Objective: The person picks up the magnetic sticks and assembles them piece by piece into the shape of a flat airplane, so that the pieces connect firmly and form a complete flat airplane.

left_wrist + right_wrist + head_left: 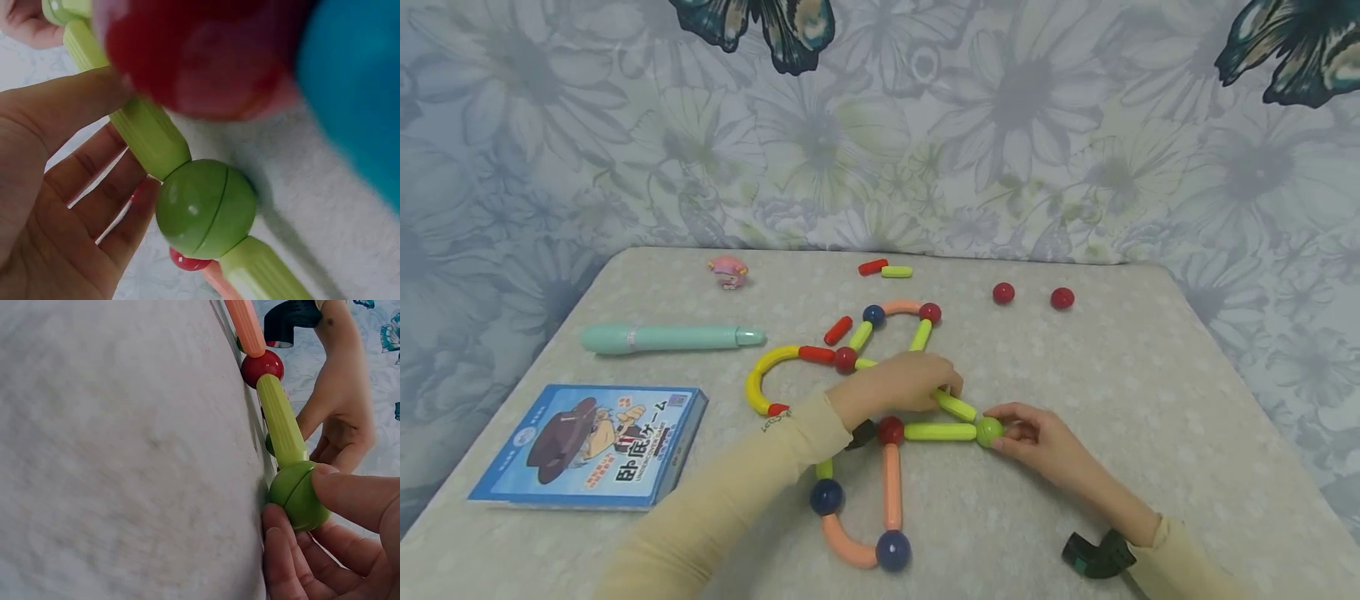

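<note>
My left hand (pixel 895 383) grips a yellow-green magnetic rod (pixel 957 407), its thumb and fingers around it. In the left wrist view a green ball (pixel 206 209) sits at that rod's near end. My right hand (pixel 1045 442) pinches another green ball (pixel 989 432) between thumb and fingers. A second yellow-green rod (pixel 940 432) runs from this ball to a red ball (pixel 891 430). The held rod's far end lies right at the pinched ball. Below, an orange rod (pixel 892 487) and a curved orange piece (pixel 848 546) meet at a dark blue ball (pixel 893 551). My left arm hides part of the figure.
A yellow curved piece (pixel 760 379) joins the figure's left side. Loose red balls (pixel 1003 292) and short rods (pixel 897 272) lie farther back. On the left are a mint-green pen-shaped item (pixel 673 338), a blue box (pixel 587 446) and a pink figurine (pixel 728 272).
</note>
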Available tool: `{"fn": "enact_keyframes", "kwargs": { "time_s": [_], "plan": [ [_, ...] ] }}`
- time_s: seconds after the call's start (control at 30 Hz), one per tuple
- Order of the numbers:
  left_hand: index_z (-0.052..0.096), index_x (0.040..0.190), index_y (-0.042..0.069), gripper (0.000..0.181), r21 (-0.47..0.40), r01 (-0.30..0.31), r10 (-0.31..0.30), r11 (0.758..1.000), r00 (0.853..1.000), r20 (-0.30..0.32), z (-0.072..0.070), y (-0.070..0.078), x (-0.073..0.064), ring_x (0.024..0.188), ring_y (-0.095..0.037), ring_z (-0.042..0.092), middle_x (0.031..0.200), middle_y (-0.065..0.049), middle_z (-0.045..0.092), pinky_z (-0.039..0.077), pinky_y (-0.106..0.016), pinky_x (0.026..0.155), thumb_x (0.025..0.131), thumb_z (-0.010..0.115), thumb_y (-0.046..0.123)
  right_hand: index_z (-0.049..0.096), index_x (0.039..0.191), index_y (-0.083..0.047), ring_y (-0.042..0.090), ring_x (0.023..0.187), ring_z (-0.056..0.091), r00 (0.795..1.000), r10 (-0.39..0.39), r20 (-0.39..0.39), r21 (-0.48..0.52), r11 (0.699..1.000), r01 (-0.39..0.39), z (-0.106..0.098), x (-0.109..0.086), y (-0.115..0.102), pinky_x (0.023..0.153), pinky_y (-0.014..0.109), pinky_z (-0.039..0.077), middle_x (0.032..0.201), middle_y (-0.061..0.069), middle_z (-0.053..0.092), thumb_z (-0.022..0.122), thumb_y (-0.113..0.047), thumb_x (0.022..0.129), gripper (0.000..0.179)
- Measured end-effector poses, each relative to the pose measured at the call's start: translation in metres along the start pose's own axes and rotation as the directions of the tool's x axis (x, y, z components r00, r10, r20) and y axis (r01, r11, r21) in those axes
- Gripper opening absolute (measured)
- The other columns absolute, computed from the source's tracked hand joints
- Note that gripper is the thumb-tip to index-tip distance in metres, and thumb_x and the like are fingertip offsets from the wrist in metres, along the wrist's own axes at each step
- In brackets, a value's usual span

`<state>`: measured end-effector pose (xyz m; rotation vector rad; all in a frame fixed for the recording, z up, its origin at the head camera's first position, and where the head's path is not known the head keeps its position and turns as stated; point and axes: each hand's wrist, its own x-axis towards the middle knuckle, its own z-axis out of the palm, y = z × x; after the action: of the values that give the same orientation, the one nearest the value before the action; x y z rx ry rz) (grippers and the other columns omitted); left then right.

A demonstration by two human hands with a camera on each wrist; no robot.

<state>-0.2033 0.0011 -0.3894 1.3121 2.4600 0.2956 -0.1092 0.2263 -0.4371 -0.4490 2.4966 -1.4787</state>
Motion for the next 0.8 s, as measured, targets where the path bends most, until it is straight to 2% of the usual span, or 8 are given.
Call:
{"fn": "enact_keyframes", "kwargs": {
  "time_s": [0.17,0.33,0.47,0.8],
  "plan": [
    [0.070,0.105,0.014,0.020,-0.017,-0.034,0.033,0.999,0.999,-0.025,-0.0002,-0.0032,0.0016,0.082,-0.009,0.051,0.088,0.008,0.057,0.042,-0.021,0.076,0.085,0.069,0.009,0.059,0.118,0.002,0.014,0.074,0.062,1.000,-0.006,-0.001,0.010,1.000,0.006,-0.0033,0.0048,0.0010,0.064,0.025,0.049,0.097,0.010,0.065,0.068,-0.007,0.085,0.035],
    [0.070,0.106,0.014,0.023,-0.034,-0.028,0.026,0.999,0.998,-0.050,0.0027,-0.0069,0.0018,0.086,-0.007,0.053,0.093,0.007,0.060,0.042,-0.021,0.079,0.084,0.071,0.009,0.057,0.120,0.006,0.014,0.077,0.063,0.999,-0.035,-0.002,0.065,0.997,0.035,-0.0030,0.0060,0.0000,0.065,0.024,0.050,0.103,0.016,0.063,0.067,-0.005,0.086,0.037],
    [0.071,0.108,0.015,0.024,-0.044,-0.038,0.035,0.998,0.997,-0.063,0.0044,-0.0075,0.0012,0.087,-0.005,0.054,0.094,0.008,0.060,0.042,-0.020,0.080,0.084,0.070,0.010,0.057,0.120,0.007,0.014,0.079,0.063,0.998,-0.064,-0.004,0.105,0.992,0.064,-0.0037,0.0060,-0.0010,0.065,0.024,0.050,0.102,0.017,0.063,0.066,-0.004,0.086,0.037],
    [0.071,0.108,0.015,0.024,-0.058,-0.055,0.050,0.997,0.996,-0.075,0.0047,-0.0087,-0.0071,0.081,-0.004,0.052,0.089,0.010,0.058,0.042,-0.017,0.077,0.085,0.070,0.012,0.059,0.118,0.006,0.018,0.085,0.062,0.998,-0.065,0.025,0.058,0.996,0.064,-0.0077,0.0104,-0.0050,0.069,0.026,0.051,0.109,0.017,0.061,0.068,-0.007,0.085,0.036]
  ]
}}
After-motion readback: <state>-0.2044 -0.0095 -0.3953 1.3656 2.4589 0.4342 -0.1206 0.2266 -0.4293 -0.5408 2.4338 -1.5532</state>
